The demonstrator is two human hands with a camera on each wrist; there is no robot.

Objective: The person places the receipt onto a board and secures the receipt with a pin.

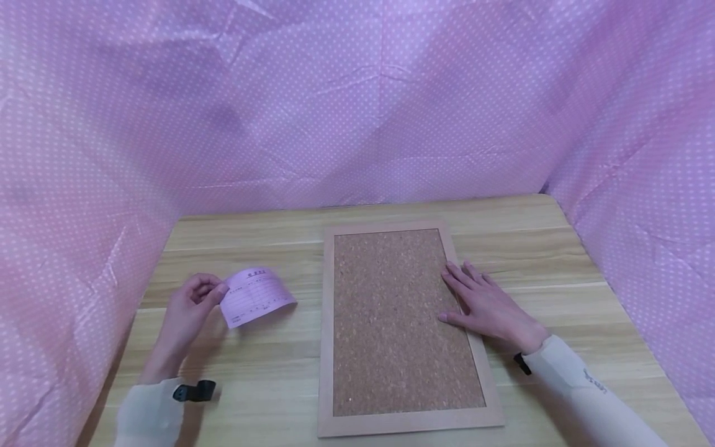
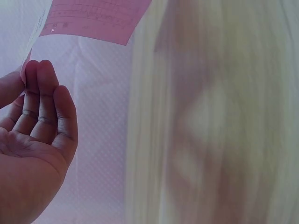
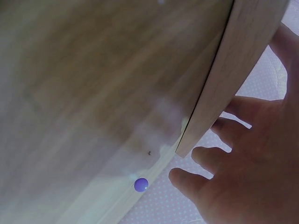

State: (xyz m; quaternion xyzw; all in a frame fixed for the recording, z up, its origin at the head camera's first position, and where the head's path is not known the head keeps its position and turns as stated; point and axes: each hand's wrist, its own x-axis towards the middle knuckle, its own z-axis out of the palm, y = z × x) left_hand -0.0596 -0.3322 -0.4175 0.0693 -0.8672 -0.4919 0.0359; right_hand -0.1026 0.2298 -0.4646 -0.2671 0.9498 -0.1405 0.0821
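Left hand (image 1: 187,310) pinches the pink slip (image 1: 257,296) by its left edge between thumb and fingertips (image 2: 39,70) — paper lifted off the wooden table (image 1: 268,372), curling, left of the cork board (image 1: 399,320). Right hand (image 1: 488,307) lies flat on the board's right frame edge, fingers straight and slightly spread, holding nothing. Small purple pushpin (image 3: 141,185) shows near the right fingers — only in the right wrist view.

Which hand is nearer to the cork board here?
Right. The right hand rests flat on the cork board's right frame edge, touching it. The left hand is off to the board's left over the table, pinching a pink slip.
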